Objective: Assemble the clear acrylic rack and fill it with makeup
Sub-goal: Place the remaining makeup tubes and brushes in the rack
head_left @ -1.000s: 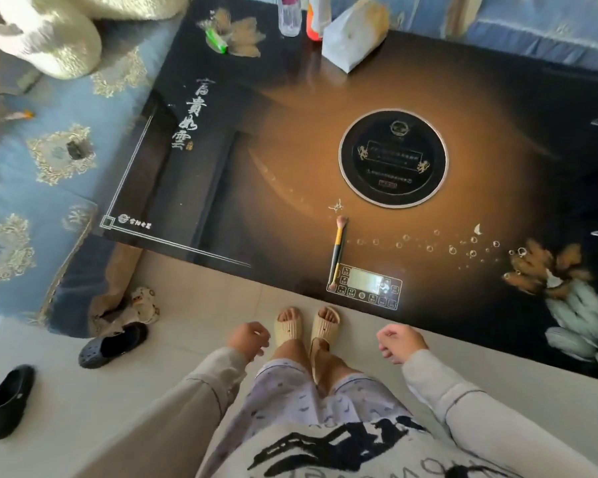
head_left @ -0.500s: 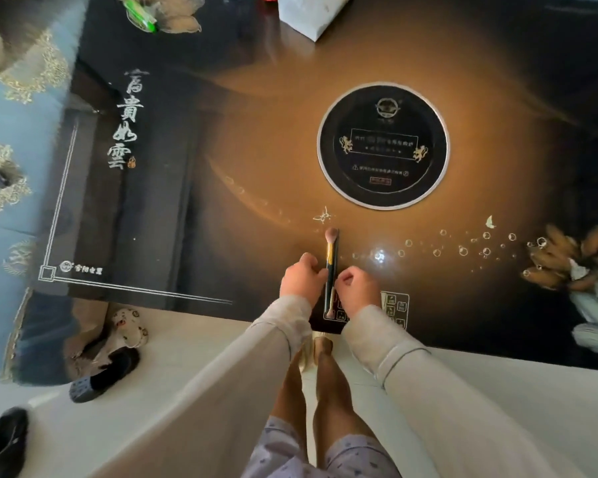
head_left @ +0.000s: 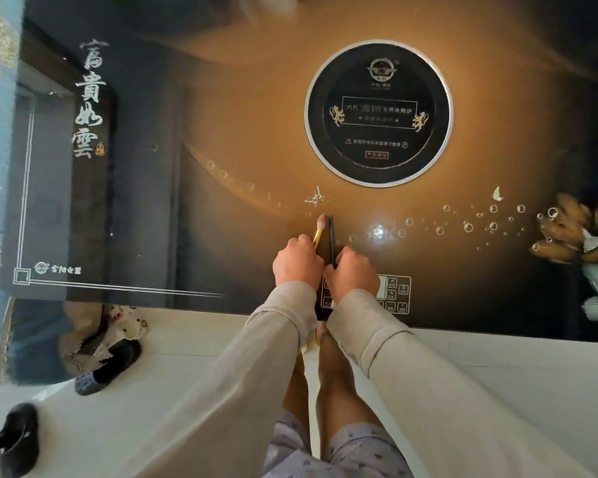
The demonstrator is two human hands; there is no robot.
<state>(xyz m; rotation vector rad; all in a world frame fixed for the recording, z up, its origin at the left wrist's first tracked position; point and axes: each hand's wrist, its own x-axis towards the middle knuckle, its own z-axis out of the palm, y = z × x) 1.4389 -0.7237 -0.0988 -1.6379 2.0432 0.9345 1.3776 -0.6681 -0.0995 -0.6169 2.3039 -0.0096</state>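
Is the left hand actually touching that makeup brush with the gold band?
Touching. The head view shows the left hand closed over the makeup brush: the gold band disappears under its fingers, and the bristle tip sticks out just beyond them.

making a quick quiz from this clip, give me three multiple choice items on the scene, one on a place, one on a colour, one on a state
1. Where does the makeup brush lie relative to the round hob?
A. on top of it
B. nearer the person, by the control panel
C. on the floor

2. What colour is the brush's metal band?
A. gold
B. red
C. blue

3. What are the hands doing?
A. both hang apart from everything
B. left hand closed on the brush, right hand closed on a thin dark stick
C. both press the hob

Answers:
1 B, the bristles point toward the hob but stop short of it, on the table.
2 A, the band shines gold just above the left grip.
3 B, each item runs out of one fist.
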